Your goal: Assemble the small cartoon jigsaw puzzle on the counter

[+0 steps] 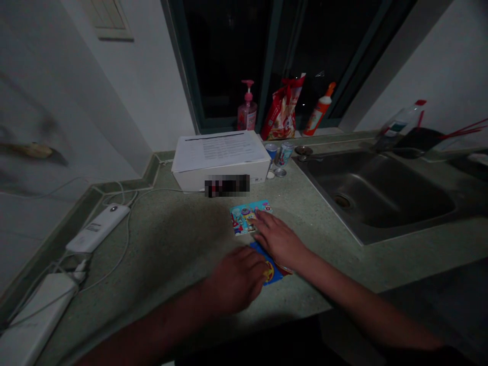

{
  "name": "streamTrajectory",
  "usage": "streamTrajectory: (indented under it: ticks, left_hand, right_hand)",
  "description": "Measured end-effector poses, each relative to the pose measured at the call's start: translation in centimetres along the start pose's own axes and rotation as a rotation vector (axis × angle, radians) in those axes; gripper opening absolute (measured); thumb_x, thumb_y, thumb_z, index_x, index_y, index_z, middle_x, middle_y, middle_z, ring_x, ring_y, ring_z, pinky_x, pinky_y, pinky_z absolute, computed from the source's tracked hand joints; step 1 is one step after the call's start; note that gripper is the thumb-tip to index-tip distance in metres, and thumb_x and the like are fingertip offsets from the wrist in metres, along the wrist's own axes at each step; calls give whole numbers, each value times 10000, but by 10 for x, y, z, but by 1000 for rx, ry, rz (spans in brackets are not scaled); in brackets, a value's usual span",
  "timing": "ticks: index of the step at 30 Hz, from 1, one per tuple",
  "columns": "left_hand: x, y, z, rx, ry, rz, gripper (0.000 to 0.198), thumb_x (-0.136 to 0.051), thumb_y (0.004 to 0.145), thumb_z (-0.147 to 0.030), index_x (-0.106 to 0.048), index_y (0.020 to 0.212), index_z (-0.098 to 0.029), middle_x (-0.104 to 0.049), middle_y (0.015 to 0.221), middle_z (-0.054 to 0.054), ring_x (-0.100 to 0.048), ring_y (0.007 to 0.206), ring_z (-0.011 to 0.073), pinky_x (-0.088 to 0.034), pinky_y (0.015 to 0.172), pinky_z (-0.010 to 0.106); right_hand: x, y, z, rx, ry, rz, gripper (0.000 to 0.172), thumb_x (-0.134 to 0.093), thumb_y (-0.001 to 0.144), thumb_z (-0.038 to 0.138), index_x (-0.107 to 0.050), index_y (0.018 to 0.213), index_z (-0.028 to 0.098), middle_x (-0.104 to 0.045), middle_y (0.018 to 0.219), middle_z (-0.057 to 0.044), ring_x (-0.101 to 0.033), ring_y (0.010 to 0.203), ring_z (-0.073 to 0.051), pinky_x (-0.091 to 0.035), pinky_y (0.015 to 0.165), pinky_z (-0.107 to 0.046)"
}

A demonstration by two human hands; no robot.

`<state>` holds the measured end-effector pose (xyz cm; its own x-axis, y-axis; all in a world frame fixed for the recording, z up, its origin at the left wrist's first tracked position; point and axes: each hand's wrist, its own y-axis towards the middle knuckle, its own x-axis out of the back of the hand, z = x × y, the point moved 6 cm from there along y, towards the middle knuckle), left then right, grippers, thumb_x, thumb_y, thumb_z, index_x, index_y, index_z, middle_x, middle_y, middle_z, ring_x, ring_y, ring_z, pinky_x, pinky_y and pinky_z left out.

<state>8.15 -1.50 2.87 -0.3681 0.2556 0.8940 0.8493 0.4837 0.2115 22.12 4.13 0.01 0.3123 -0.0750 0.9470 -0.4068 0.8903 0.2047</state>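
Observation:
A light-blue picture card (239, 218) with colourful cartoon figures lies flat on the green countertop. The fingertips of my right hand (280, 239) rest on its right part, fingers stretched out. Nearer the counter's front edge is a blue packet or card (275, 277) with a yellow and red emblem. My left hand (238, 279) is at its left side, with fingers curled and touching or just over it; what they hold, if anything, is hidden. Part of the blue piece lies under my right hand's palm.
Behind the card stands a white box (224, 152) with a printed sheet on top. Small cans (284, 154) are beside it, and a steel sink (373, 188) is at the right. White power banks (98, 227) and cables lie left. Bottles and a red bag (284, 112) line the windowsill.

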Motion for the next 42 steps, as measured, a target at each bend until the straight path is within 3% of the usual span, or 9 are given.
streamTrajectory:
  ticks: [4,8,20,27,42]
  left_hand:
    - [-21,-2,-13,-45,-4,84,389,-597,1053,-365,-593,1395,-179,-686,1383,104,-608,1302,285,-448,1173,452]
    - [-31,-4,-10,-44,-25,137,479,-624,1047,-402,-537,1471,-197,-640,1469,94,-548,1394,293,-384,1232,451]
    - [-34,-11,-7,-42,-48,123,471,-620,1050,-419,-539,1464,-209,-622,1506,103,-525,1442,296,-377,1256,480]
    - [-36,-11,-6,-37,-49,131,477,-613,1052,-428,-537,1466,-204,-617,1514,105,-520,1450,297,-374,1264,488]
    - [-35,-10,-7,-40,-50,143,469,-629,1045,-418,-540,1455,-206,-619,1508,104,-526,1450,300,-384,1263,486]
  right_hand:
    - [-13,9,8,39,-39,53,479,-567,1070,354,-568,1534,237,-539,1603,-181,-536,1451,-389,-451,1185,-654]
    - [-10,10,-8,21,-65,81,518,-570,1074,432,-559,1540,208,-546,1594,-193,-534,1459,-378,-429,1210,-624]
    - [12,5,-134,-114,-100,-8,503,-488,1090,458,-590,1490,170,-552,1581,-216,-525,1474,-371,-402,1224,-617]
    - [22,6,-188,-135,-40,-82,442,-477,1086,462,-645,1377,175,-602,1534,-199,-543,1462,-336,-408,1236,-569]
    - [23,11,-203,-148,-70,-116,475,-471,1077,458,-659,1365,130,-622,1502,-230,-553,1454,-362,-433,1219,-567]
